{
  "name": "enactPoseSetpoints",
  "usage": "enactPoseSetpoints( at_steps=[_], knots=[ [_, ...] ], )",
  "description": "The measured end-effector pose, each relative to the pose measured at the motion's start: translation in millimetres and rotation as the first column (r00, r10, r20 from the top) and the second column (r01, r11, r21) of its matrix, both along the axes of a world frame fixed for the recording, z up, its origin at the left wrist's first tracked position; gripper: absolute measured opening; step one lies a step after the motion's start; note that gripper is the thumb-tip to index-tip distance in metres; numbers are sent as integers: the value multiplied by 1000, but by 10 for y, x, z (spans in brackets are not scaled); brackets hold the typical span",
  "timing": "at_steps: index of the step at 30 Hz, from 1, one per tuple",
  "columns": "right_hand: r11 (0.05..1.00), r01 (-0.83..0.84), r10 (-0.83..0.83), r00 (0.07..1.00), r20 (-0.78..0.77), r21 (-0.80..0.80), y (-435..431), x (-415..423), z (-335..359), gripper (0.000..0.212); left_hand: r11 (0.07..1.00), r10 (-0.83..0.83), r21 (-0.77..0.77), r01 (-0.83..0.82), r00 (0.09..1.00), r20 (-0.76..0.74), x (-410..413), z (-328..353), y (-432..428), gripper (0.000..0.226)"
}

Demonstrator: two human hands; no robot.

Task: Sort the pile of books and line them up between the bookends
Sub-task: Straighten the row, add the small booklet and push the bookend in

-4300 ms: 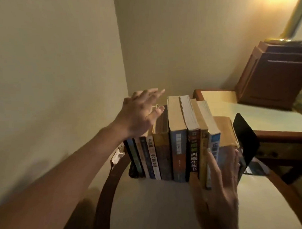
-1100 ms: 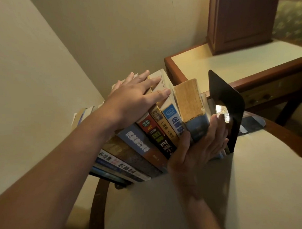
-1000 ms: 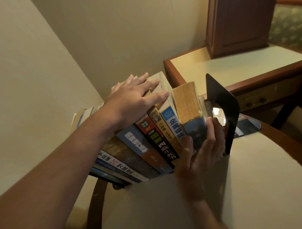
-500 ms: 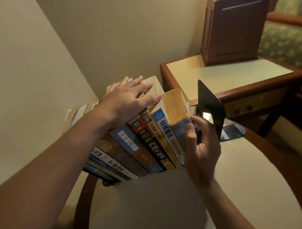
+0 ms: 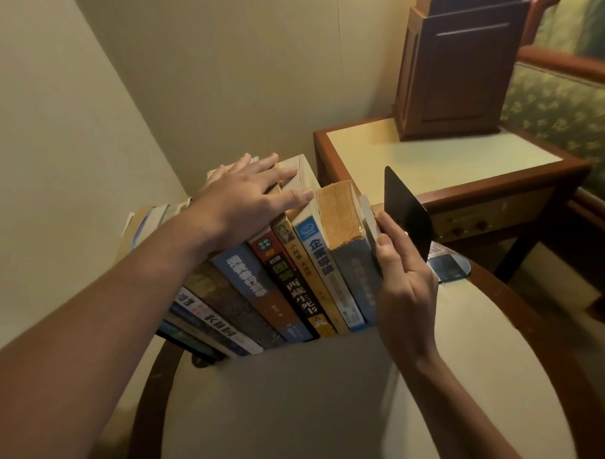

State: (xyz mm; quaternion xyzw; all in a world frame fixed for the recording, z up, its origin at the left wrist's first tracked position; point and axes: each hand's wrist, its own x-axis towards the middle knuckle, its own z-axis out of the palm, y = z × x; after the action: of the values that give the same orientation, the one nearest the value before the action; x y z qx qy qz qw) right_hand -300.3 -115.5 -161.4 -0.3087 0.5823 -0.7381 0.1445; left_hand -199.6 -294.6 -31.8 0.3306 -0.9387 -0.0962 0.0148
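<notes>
A row of books stands on the round table, all leaning to the left. My left hand lies flat on the tops of the taller books, fingers straight. At the row's right end my right hand pinches a thin pale book, thumb on its front edge, fingers behind it. This book sits beside a worn blue book with yellowed pages. The black right bookend stands upright just behind my right fingers. Only a dark foot of the left bookend shows under the row's left end.
A wall runs close along the left of the books. Behind the bookend is a wood-edged side table bearing a dark wooden box. A patterned sofa is at the right. A dark printed sheet lies under the bookend.
The row has tipped from upright to leaning left under my left hand. My right hand has shifted from the spines to the thin last book beside the bookend.
</notes>
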Motion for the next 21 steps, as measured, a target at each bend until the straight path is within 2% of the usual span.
enactPoseSetpoints(
  at_steps=[6, 11, 13, 17, 21],
  knots=[
    [999, -24, 24, 1000, -7, 30, -12, -67, -16, 49, 1000, -3, 5, 4, 1000, -10, 10, -18, -27, 89],
    [997, 26, -9, 971, -238, 69, 19, -73, 31, 49, 1000, -8, 8, 8, 1000, -17, 13, -4, -41, 99],
    [998, 44, -27, 958, -284, 52, 39, -109, 33, 46, 1000, -7, 11, 7, 1000, -19, 17, -12, -43, 98],
    [1000, 18, -13, 979, -205, 24, 20, -160, 40, 44, 1000, -8, 4, 8, 1000, -17, 20, -18, -39, 97],
    [993, 14, -2, 994, -107, 114, -88, -232, -67, 44, 1000, -8, 8, 8, 1000, -19, 15, -9, -34, 98]
  ],
)
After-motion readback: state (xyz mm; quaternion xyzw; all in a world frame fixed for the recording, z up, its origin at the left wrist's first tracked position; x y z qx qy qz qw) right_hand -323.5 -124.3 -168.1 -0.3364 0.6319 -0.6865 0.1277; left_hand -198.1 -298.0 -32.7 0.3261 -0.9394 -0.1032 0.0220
